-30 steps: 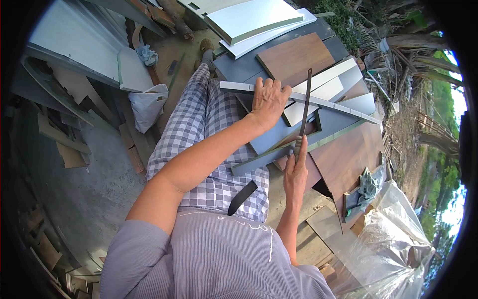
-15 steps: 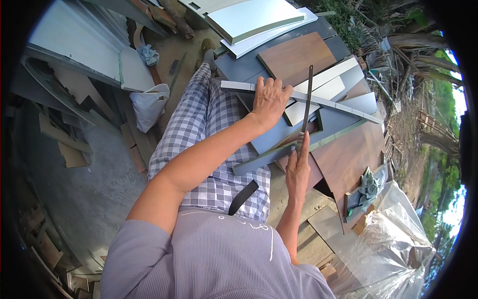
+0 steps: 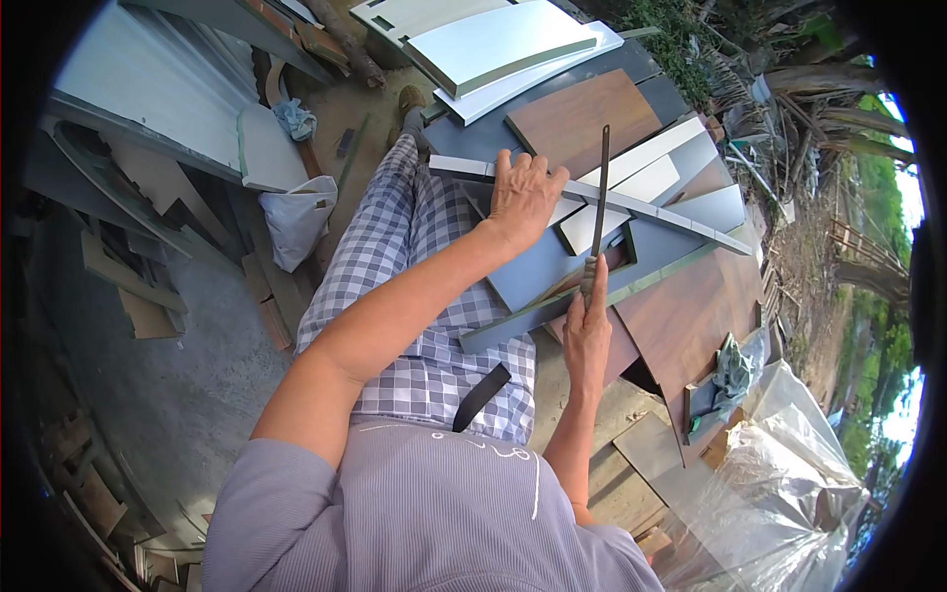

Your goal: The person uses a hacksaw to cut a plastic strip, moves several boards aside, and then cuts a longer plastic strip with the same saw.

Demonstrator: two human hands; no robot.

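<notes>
A long, narrow strip of board [image 3: 681, 217] with a pale edge lies slantwise over a stack of panels. My left hand [image 3: 528, 195] is closed over its near part, fingers bent around the far edge. In my right hand [image 3: 589, 331] is a long, thin dark blade [image 3: 602, 187] with a small hole at its tip and a wrapped handle. The blade points away from me and crosses the strip in this view, just right of my left hand. Below the strip, a grey curved board [image 3: 523, 324] extends close to my right hand.
White curved panels [image 3: 493, 44] and a brown wood-look panel [image 3: 582, 113] are stacked at the far side. Clear plastic sheeting [image 3: 779, 483] covers things at the lower right. A white bag [image 3: 296, 222] stands left of my checked trousers, near leaning offcuts.
Both hands, the blade and the strip have shifted slightly to the left in view. The grips look the same.
</notes>
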